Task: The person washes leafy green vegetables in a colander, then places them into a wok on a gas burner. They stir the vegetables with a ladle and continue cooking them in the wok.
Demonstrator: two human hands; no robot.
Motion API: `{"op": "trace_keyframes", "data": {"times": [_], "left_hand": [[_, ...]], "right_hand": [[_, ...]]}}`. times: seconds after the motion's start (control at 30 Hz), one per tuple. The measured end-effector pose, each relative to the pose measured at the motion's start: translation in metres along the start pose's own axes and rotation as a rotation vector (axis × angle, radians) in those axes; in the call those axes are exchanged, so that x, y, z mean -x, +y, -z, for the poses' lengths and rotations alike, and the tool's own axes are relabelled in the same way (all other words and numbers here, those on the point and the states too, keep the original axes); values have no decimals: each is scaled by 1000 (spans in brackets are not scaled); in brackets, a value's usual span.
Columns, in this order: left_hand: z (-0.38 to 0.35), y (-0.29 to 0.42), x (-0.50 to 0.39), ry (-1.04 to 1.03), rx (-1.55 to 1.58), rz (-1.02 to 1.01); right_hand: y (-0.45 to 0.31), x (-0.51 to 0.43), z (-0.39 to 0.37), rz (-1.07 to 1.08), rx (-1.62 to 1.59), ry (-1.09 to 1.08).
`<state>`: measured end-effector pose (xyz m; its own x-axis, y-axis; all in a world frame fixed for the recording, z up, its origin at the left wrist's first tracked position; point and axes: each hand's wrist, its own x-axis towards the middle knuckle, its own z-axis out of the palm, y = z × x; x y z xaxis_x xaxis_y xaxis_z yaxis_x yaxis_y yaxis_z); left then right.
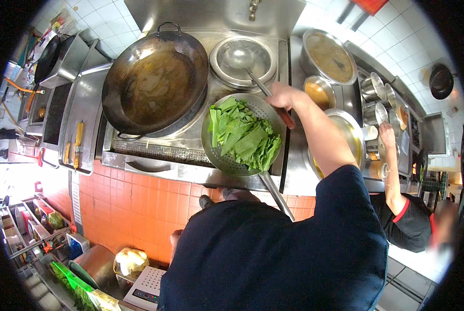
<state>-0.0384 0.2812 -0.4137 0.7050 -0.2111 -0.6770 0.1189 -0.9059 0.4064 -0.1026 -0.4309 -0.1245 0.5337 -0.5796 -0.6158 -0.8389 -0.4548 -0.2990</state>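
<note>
My right hand [281, 96] grips a long ladle [258, 82] with a metal shaft and a reddish-brown handle end. Its head rests over a round steel pot [213, 64] at the back of the stove, where glare blurs the contents. Just below that arm, a perforated wok strainer [271, 112] holds cut leafy greens [239, 136]. The strainer's metal handle [276, 194] points toward my body. To the left sits a large dark wok [113, 93] with brownish liquid [158, 87] in it. My left hand [175, 238] hangs low by my side, mostly hidden by my shirt.
Steel basins of broth [329, 56] and yellowish liquid [348, 136] stand at right. A co-worker's hand [386, 132] reaches among pots there. Brushes [78, 144] lie on a steel tray [88, 97] at left. Orange tiles [131, 206] cover the floor.
</note>
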Motion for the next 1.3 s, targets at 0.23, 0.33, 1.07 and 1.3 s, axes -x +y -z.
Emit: {"op": "trace_keyframes", "data": {"times": [0.23, 0.33, 1.07, 1.3], "left_hand": [[31, 41, 16, 67, 60, 29], [39, 35, 20, 25, 119, -9], [11, -131, -44, 23, 18, -128], [42, -83, -22, 31, 259, 28]], "right_hand": [[17, 18, -30, -74, -335, 102], [8, 36, -14, -134, -85, 98], [-17, 116, -15, -351, 382, 563], [-15, 127, -17, -356, 296, 587]]}}
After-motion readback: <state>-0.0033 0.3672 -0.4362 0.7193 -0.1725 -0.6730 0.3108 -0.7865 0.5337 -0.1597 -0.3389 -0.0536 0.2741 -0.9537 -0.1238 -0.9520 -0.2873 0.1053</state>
